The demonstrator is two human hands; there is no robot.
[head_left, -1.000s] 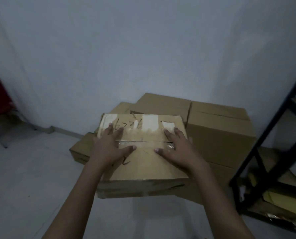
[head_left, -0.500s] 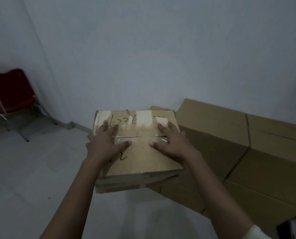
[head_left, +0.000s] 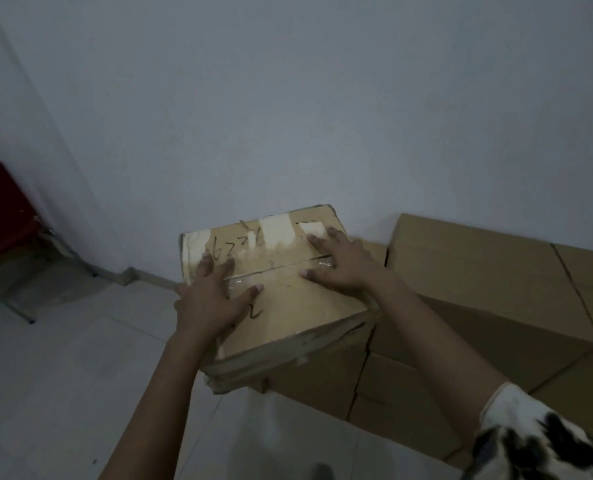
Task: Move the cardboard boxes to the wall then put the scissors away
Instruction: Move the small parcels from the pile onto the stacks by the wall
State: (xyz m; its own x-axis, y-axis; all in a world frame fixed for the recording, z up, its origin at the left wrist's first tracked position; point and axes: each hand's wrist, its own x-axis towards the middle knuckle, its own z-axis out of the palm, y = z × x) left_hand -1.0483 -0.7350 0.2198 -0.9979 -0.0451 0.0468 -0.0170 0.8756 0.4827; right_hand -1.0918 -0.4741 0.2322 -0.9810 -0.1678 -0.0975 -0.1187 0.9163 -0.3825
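A taped cardboard box (head_left: 288, 313) with handwritten numbers on its lid lies tilted on top of lower boxes, close to the white wall. My left hand (head_left: 212, 296) presses flat on the lid's left half, fingers spread. My right hand (head_left: 343, 261) lies flat on the lid's right half, fingertips near a white label. Larger cardboard boxes (head_left: 478, 271) line the wall to the right. No scissors are in view.
A red chair (head_left: 1, 216) with metal legs stands at the far left by the corner. The pale tiled floor (head_left: 63, 375) stretches left and toward me. More stacked boxes (head_left: 409, 393) sit under and right of the top box.
The view has swung left, so the shelf seen a second ago is gone. The box has turned anticlockwise under my hands, and it now sits nearer the wall.
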